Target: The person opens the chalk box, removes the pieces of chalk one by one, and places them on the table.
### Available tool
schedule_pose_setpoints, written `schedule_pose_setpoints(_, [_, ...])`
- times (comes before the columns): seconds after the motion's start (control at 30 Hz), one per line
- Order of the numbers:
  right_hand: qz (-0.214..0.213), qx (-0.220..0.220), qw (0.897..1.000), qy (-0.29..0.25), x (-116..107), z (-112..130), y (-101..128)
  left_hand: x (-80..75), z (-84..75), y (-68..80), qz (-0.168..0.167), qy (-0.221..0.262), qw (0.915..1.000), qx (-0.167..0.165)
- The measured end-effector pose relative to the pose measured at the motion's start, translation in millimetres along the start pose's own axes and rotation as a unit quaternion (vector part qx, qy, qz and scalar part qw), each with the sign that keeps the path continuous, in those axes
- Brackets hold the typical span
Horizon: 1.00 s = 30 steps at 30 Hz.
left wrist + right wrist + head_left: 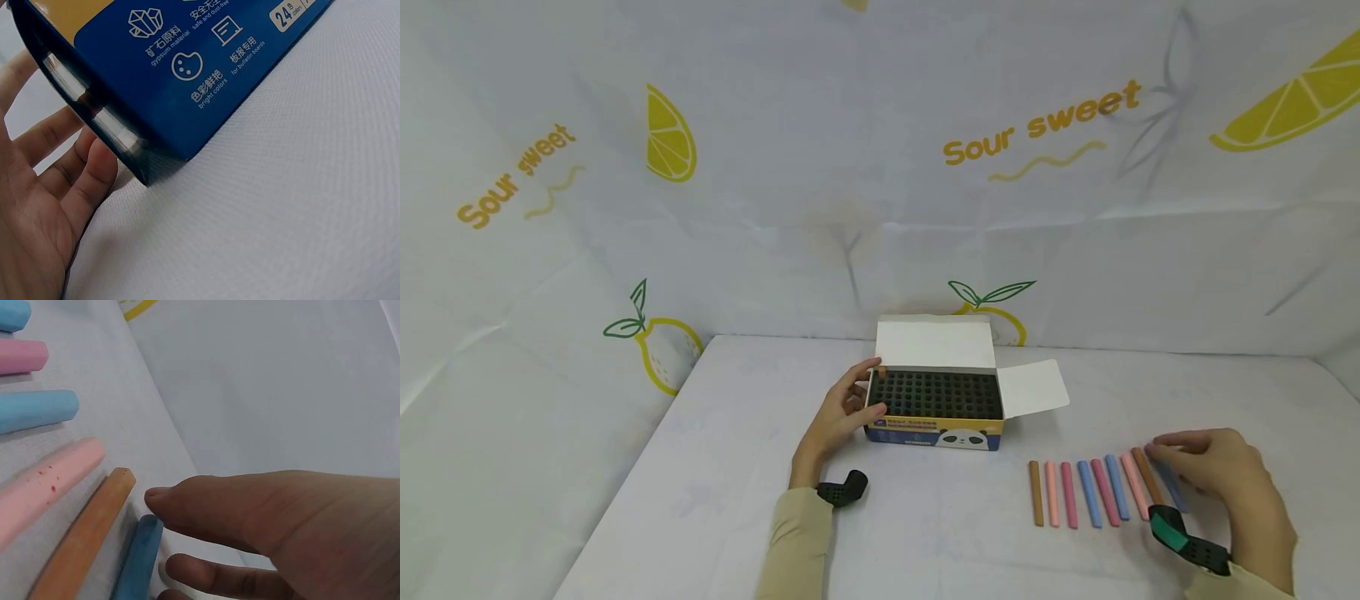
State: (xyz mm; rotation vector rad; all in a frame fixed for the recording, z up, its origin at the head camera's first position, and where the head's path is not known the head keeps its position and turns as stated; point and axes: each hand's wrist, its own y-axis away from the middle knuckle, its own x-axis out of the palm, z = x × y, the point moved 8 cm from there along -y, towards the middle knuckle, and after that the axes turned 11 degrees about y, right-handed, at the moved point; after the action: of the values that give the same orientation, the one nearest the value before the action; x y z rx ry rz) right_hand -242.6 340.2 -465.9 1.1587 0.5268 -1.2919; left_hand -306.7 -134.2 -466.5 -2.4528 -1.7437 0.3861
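Under right hand [1225, 475]: blue chalk [137, 559], fingers spread, touching it; orange chalk [84, 540] just beside. Left hand [842, 412], fingers relaxed, rests against open box [936, 433] side.

Left hand [844, 410]: forearm extended forward in a beige sleeve [797, 542], black wrist-worn unit [844, 488] at the cuff; palm turned inward, fingers [94, 167] loosely extended, slightly spread, thumb forward. Right hand [1221, 471]: held low at the right, palm down, back of hand uppermost; fingers [187, 499] gently bent and directed leftward, fingertips lowered toward the surface, nothing enclosed. Green-and-black wrist-worn unit [1183, 540] beside the right wrist. Hands well apart.
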Motion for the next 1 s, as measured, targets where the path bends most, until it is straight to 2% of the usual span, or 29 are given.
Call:
schedule_pose_setpoints(0.37, [-0.091,0.030,0.995,-0.030,-18.2,9.8,6.6,0.0,-3.2,-0.4,-0.002,-0.012,0.9999,0.001])
schedule_pose_setpoints(0.53, [-0.137,0.013,0.989,-0.051,-26.4,19.3,12.6,-0.5,-2.1,-0.5,-0.001,-0.010,0.9999,0.002])
schedule_pose_setpoints(0.63, [-0.182,-0.016,0.981,-0.061,-33.7,32.3,18.6,-1.0,-1.9,-0.3,-0.002,-0.009,1.0000,0.004])
schedule_pose_setpoints(0.77, [-0.243,-0.048,0.965,-0.082,-42.3,53.7,28.3,-0.7,-1.9,-0.3,-0.003,-0.009,1.0000,0.002])
schedule_pose_setpoints(1.0, [-0.286,-0.097,0.941,-0.151,-49.2,99.9,42.4,0.0,-2.3,0.4,-0.003,-0.014,0.9999,-0.002])
